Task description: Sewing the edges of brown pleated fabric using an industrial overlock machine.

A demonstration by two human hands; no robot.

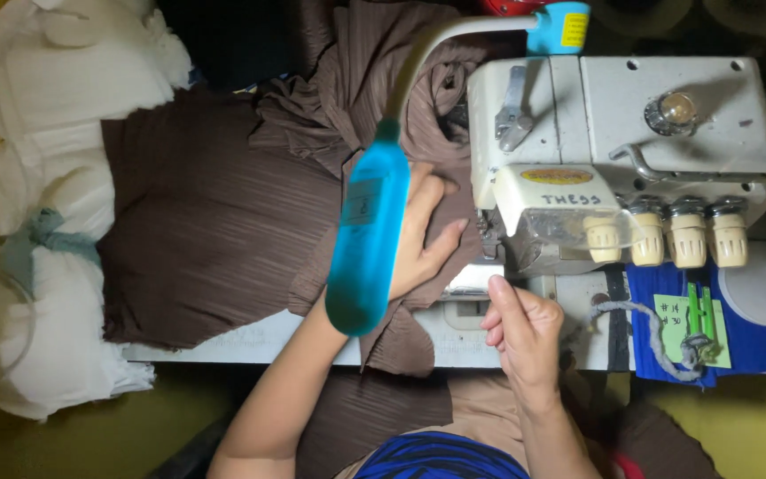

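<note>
On a dim worktable (250,341), brown pleated fabric (223,222) lies at the white overlock machine (596,151), left hand (423,235) spread flat on it, right hand (525,333) loosely curled, holding nothing visible; feeding goes best kept flat and straight.

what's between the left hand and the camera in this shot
In the head view, a blue lamp head on a curved gooseneck hangs over the left hand, hiding part of it. The hand lies flat on brown pleated fabric.
</note>
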